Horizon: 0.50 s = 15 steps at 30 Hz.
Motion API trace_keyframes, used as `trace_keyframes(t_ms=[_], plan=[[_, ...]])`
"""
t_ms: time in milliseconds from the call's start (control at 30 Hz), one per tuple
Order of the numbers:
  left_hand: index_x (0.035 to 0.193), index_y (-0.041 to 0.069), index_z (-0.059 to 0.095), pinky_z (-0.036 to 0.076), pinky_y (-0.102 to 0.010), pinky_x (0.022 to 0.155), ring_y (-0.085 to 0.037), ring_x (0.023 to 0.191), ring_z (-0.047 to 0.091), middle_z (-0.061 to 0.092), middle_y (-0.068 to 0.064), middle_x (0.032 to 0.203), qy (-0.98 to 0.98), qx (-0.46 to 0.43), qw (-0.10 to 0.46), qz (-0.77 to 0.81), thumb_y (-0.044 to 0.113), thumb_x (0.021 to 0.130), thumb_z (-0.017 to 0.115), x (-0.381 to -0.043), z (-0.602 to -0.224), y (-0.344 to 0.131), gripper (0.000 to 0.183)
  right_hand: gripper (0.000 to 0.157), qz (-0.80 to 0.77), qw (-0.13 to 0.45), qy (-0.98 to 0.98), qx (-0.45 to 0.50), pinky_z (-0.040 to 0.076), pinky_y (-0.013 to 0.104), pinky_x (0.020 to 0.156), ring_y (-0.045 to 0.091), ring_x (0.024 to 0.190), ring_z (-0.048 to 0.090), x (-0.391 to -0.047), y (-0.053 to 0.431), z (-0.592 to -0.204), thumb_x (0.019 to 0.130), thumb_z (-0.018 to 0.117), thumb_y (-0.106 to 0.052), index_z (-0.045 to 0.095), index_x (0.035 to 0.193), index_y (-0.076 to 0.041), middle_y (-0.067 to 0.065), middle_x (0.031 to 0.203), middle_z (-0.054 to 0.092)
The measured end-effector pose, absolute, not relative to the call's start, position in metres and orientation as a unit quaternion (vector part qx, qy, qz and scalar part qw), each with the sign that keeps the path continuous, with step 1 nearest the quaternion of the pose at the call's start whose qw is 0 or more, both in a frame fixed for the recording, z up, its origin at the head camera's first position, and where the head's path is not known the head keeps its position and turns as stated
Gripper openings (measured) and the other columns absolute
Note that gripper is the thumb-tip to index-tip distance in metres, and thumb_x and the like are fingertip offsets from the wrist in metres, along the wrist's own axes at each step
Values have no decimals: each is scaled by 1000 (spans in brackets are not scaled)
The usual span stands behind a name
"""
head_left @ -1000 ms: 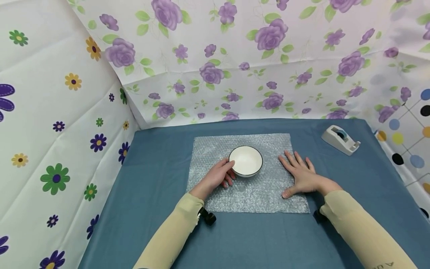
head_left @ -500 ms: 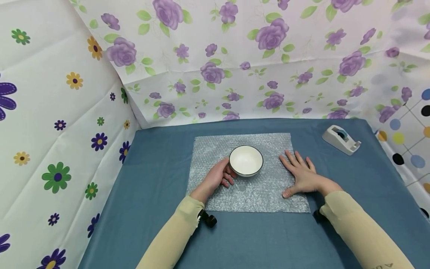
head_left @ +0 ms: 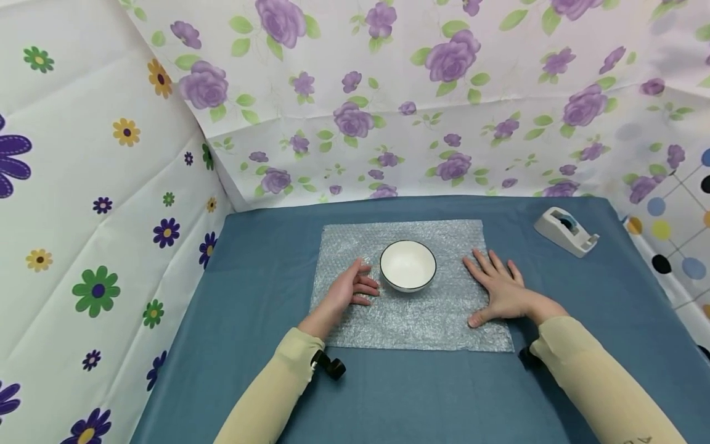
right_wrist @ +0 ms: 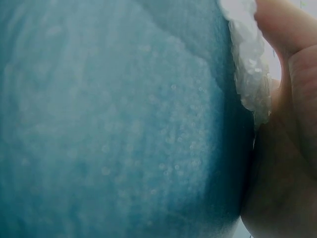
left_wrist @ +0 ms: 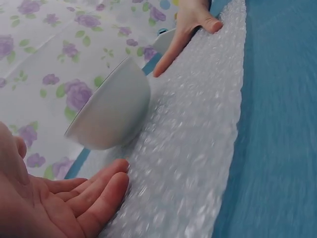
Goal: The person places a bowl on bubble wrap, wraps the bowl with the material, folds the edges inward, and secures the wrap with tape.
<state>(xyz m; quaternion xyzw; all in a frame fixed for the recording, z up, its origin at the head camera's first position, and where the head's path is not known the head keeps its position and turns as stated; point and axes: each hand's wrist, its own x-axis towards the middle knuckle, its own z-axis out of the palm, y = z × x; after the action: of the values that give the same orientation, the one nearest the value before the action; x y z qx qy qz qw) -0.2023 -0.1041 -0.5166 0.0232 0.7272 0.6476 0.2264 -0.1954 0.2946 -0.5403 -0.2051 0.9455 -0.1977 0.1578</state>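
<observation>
A white bowl with a dark rim stands upright near the middle of a sheet of bubble wrap. Just left of the bowl is my left hand, its fingers loosely bent and holding nothing. In the left wrist view a small gap shows between those fingertips and the bowl. My right hand lies spread on the right side of the bubble wrap, fingers straight and thumb out. The right wrist view shows only part of that hand beside the wrap's edge.
A white tape dispenser sits at the back right of the blue-covered table. Flowered cloth hangs behind the table, and more patterned cloth closes in both sides.
My left hand has let go of the bowl's rim and drawn back a little to the left. The bowl stays on the bubble wrap, and my right hand keeps its place.
</observation>
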Motion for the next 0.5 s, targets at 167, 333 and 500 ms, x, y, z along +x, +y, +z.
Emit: trace_keyframes(t_ms=[167, 333, 500], plan=[[160, -5, 41, 61, -46, 92, -40, 120, 69, 66, -29, 132, 728, 10, 230, 645, 49, 118, 27, -203, -511, -115, 70, 147, -201, 160, 944, -206, -14, 77, 117, 52, 159, -18, -195, 295, -541, 70, 87, -77, 7, 174, -12, 20, 178, -12], [161, -1, 43, 60, -48, 95, -38, 122, 68, 66, -25, 132, 755, 4, 206, 622, 42, 117, 38, -209, -501, -117, 61, 147, -195, 157, 947, -202, -14, 77, 117, 53, 159, -17, -194, 297, -542, 69, 86, -78, 7, 174, -12, 19, 178, -12], [164, 7, 42, 51, -54, 107, -38, 134, 60, 62, -18, 145, 825, 33, 149, 543, 30, 111, 54, -219, -496, -115, 58, 147, -195, 155, 947, -202, -14, 77, 117, 53, 159, -17, -195, 296, -542, 69, 87, -78, 7, 174, -12, 20, 178, -11]])
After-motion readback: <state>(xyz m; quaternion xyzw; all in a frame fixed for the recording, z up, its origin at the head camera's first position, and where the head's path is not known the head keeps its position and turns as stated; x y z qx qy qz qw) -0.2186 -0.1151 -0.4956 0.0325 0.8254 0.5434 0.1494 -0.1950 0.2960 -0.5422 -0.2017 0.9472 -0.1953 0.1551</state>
